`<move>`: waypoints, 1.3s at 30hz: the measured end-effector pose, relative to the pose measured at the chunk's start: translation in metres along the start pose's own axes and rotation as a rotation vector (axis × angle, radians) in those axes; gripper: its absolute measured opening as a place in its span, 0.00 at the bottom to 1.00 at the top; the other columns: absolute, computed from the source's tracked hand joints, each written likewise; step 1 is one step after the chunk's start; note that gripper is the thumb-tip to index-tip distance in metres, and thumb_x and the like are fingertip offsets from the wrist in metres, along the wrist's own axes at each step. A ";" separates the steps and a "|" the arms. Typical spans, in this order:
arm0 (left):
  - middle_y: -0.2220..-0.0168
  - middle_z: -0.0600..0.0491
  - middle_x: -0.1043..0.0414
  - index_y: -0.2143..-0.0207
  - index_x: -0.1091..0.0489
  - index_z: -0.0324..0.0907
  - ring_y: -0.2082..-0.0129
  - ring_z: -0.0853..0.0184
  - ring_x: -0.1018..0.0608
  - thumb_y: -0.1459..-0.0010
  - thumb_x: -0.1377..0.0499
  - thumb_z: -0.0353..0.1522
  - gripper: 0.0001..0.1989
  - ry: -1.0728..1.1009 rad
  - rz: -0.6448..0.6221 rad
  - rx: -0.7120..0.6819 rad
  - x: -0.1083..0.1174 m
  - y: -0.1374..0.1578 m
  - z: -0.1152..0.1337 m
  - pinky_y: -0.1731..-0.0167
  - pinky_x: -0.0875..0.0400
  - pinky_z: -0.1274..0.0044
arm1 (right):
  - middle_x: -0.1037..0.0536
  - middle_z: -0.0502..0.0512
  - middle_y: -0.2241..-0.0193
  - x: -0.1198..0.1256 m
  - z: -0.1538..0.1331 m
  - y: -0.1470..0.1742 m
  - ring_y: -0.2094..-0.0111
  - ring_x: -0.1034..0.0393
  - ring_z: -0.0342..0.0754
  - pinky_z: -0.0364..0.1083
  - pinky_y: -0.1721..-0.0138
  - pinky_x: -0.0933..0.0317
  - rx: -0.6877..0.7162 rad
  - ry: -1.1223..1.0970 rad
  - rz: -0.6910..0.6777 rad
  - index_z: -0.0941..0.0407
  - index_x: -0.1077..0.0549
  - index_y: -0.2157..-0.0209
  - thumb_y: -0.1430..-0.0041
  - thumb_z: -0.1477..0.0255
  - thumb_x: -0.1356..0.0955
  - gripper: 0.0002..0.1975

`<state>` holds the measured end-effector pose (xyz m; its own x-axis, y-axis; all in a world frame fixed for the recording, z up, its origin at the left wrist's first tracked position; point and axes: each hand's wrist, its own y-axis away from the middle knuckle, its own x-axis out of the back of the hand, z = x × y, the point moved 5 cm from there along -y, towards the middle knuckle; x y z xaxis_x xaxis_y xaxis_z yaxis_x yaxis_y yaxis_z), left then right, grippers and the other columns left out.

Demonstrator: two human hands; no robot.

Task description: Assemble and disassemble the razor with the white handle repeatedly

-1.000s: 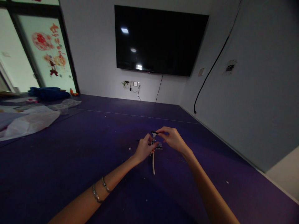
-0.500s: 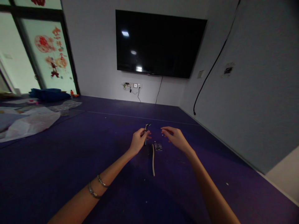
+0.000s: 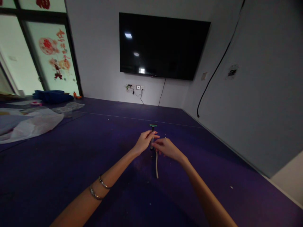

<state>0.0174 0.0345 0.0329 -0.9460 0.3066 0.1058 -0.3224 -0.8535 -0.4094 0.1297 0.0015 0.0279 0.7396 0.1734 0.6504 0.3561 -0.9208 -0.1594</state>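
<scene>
A razor (image 3: pixel 153 125) with a green-edged head stands upright in front of me, its head at the top. My left hand (image 3: pixel 144 141) is closed around its handle just below the head. My right hand (image 3: pixel 167 147) pinches the lower part of the handle from the right. Below the hands a thin pale strip (image 3: pixel 156 167), like a stick or cord, lies lengthwise on the purple surface (image 3: pixel 113 164); the right fingers cover its upper end. The small dark patterned square that lay near it is hidden behind my right hand.
A white plastic sheet (image 3: pixel 40 124), clear plastic wrapping (image 3: pixel 68 108) and a blue cloth bundle (image 3: pixel 53 96) lie at the far left, near an orange bottle (image 3: pixel 75 94). A black cable (image 3: pixel 213 75) hangs down the right wall. A television (image 3: pixel 163 47) is mounted ahead.
My right hand has moved left and down onto the razor's handle. The razor has turned so that its head now faces me, and the patterned square has become covered.
</scene>
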 end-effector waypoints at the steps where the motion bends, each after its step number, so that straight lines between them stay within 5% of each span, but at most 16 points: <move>1: 0.63 0.44 0.23 0.61 0.31 0.37 0.63 0.62 0.22 0.41 0.49 0.40 0.16 0.013 -0.008 0.009 -0.002 0.000 0.000 0.62 0.29 0.72 | 0.30 0.49 0.82 -0.002 0.000 -0.001 0.84 0.37 0.39 0.37 0.85 0.46 0.010 0.002 0.016 0.59 0.29 0.74 0.43 0.61 0.38 0.16; 8: 0.61 0.44 0.24 0.62 0.30 0.36 0.60 0.62 0.23 0.44 0.46 0.41 0.17 0.005 -0.076 0.064 -0.003 -0.003 -0.011 0.61 0.31 0.73 | 0.33 0.47 0.86 -0.008 -0.001 -0.004 0.84 0.38 0.39 0.38 0.81 0.47 0.053 0.081 0.104 0.58 0.33 0.81 0.43 0.63 0.38 0.18; 12: 0.61 0.45 0.24 0.59 0.31 0.37 0.58 0.61 0.24 0.47 0.44 0.44 0.20 -0.090 0.002 0.127 0.023 -0.015 -0.034 0.58 0.33 0.71 | 0.36 0.47 0.90 -0.014 0.016 -0.005 0.86 0.41 0.38 0.38 0.82 0.49 -0.149 0.137 0.077 0.58 0.34 0.86 0.44 0.65 0.38 0.20; 19: 0.65 0.47 0.23 0.66 0.27 0.37 0.62 0.62 0.23 0.49 0.43 0.42 0.17 -0.205 0.135 0.021 0.068 -0.033 -0.053 0.58 0.34 0.73 | 0.38 0.46 0.91 -0.045 0.057 -0.005 0.90 0.46 0.37 0.38 0.88 0.51 -0.445 0.097 -0.114 0.58 0.34 0.87 0.46 0.67 0.37 0.18; 30: 0.67 0.48 0.24 0.69 0.26 0.38 0.65 0.63 0.24 0.47 0.46 0.44 0.18 -0.290 0.034 0.048 0.069 -0.033 -0.060 0.61 0.35 0.75 | 0.37 0.46 0.92 -0.059 0.056 -0.011 0.92 0.47 0.38 0.38 0.90 0.51 -0.492 0.157 -0.241 0.57 0.34 0.88 0.52 0.71 0.36 0.14; 39: 0.66 0.48 0.23 0.67 0.26 0.36 0.64 0.63 0.24 0.45 0.48 0.42 0.19 -0.417 -0.059 0.057 0.070 -0.032 -0.070 0.61 0.34 0.74 | 0.35 0.49 0.92 -0.060 0.050 -0.014 0.89 0.41 0.39 0.38 0.86 0.45 -0.433 0.258 -0.212 0.58 0.34 0.90 0.52 0.74 0.36 0.15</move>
<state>-0.0363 0.1126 -0.0100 -0.8552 0.1687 0.4900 -0.3668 -0.8651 -0.3423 0.1089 0.0214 -0.0467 0.4937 0.3300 0.8046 0.1745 -0.9440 0.2801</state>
